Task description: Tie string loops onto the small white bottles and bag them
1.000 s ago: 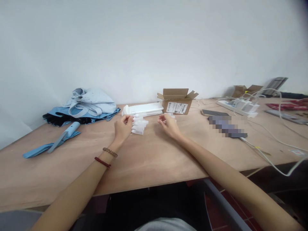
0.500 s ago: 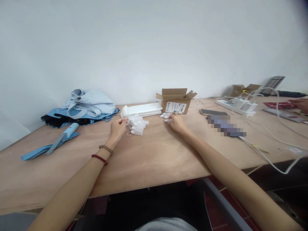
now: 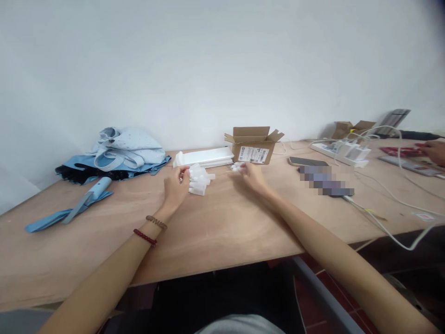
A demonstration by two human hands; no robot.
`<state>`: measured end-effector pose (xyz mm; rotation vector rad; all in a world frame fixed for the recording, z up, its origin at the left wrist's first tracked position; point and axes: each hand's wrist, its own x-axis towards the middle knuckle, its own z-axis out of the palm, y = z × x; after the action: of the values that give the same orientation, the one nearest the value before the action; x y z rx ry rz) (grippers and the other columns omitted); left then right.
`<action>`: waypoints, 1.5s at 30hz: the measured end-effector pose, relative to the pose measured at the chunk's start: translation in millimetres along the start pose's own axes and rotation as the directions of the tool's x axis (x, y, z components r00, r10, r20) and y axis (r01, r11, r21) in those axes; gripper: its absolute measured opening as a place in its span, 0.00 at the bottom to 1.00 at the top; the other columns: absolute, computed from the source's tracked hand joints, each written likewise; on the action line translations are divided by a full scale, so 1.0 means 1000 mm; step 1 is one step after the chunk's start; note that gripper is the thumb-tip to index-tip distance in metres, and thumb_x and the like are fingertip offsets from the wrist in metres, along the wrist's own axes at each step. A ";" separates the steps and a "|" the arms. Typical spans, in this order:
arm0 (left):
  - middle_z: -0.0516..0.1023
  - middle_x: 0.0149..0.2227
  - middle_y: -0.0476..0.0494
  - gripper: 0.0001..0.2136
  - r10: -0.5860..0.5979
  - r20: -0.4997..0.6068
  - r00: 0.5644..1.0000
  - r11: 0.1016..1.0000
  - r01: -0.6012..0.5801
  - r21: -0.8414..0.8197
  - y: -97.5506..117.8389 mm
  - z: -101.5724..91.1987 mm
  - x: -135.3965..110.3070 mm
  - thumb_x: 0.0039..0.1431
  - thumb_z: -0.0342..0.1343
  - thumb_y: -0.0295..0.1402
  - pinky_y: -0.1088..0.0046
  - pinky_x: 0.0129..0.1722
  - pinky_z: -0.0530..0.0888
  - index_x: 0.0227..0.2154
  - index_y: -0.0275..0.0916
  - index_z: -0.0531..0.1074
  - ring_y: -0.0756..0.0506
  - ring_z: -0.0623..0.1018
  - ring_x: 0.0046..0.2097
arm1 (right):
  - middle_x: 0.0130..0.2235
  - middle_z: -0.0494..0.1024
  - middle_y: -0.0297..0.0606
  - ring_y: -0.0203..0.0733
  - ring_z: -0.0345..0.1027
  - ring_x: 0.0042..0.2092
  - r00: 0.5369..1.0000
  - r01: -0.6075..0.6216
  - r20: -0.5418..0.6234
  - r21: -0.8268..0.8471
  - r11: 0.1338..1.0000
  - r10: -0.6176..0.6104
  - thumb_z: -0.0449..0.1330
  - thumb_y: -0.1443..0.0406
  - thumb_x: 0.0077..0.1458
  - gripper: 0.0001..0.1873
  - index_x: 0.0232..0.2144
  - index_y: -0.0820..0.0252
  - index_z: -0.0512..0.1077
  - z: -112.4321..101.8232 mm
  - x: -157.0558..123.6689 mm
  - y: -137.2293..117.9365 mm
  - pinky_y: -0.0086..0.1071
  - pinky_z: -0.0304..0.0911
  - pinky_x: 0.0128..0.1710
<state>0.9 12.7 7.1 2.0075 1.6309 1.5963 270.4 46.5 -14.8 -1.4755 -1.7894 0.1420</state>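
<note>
My left hand (image 3: 175, 186) is curled at the left side of a small pile of white plastic pieces (image 3: 200, 180) on the wooden table (image 3: 215, 227), its fingertips pinched on one of them. My right hand (image 3: 251, 176) reaches forward with fingers closed on a few more small white pieces (image 3: 237, 167), just in front of an open cardboard box (image 3: 253, 144). A flat white pack (image 3: 205, 157) lies behind the pile.
A folded blue umbrella (image 3: 74, 208) and a pale blue bag (image 3: 127, 147) lie at the left. A phone (image 3: 306, 161), a power strip (image 3: 342, 150) and white cables (image 3: 385, 208) lie at the right. Another person's hand (image 3: 434, 150) shows at the far right edge.
My left hand lifted off the table and closed on the pile's left side. My right hand went forward to the small pieces by the box and stayed there, drawing back slightly.
</note>
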 end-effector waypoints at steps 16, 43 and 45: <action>0.80 0.37 0.41 0.17 0.041 0.295 0.955 0.990 0.002 -0.143 0.025 0.014 -0.021 0.59 0.51 0.38 0.72 0.35 0.69 0.45 0.34 0.75 0.46 0.75 0.34 | 0.22 0.68 0.33 0.34 0.60 0.25 0.995 -0.026 0.095 0.627 0.778 -0.043 0.54 0.44 0.54 0.25 0.23 0.58 0.66 -0.008 -0.024 -0.064 0.29 0.60 0.27; 0.79 0.31 0.44 0.11 0.091 0.306 0.948 0.966 -0.010 -0.258 0.024 0.013 -0.024 0.57 0.54 0.37 0.73 0.30 0.68 0.32 0.38 0.79 0.47 0.74 0.31 | 0.20 0.66 0.32 0.34 0.58 0.23 0.988 -0.034 0.142 0.612 0.790 -0.067 0.55 0.45 0.54 0.25 0.23 0.59 0.67 -0.011 -0.027 -0.067 0.29 0.54 0.25; 0.79 0.31 0.44 0.11 0.094 0.308 0.947 0.967 -0.013 -0.255 0.025 0.013 -0.024 0.58 0.54 0.37 0.74 0.30 0.68 0.32 0.37 0.79 0.47 0.74 0.31 | 0.20 0.67 0.32 0.34 0.58 0.23 0.986 -0.042 0.156 0.605 0.795 -0.066 0.55 0.44 0.53 0.25 0.23 0.59 0.68 -0.012 -0.027 -0.067 0.29 0.54 0.25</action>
<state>29.6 -10.0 1.4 2.0579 1.2042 1.3277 225.9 -2.1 15.9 -0.9986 -1.6577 0.7875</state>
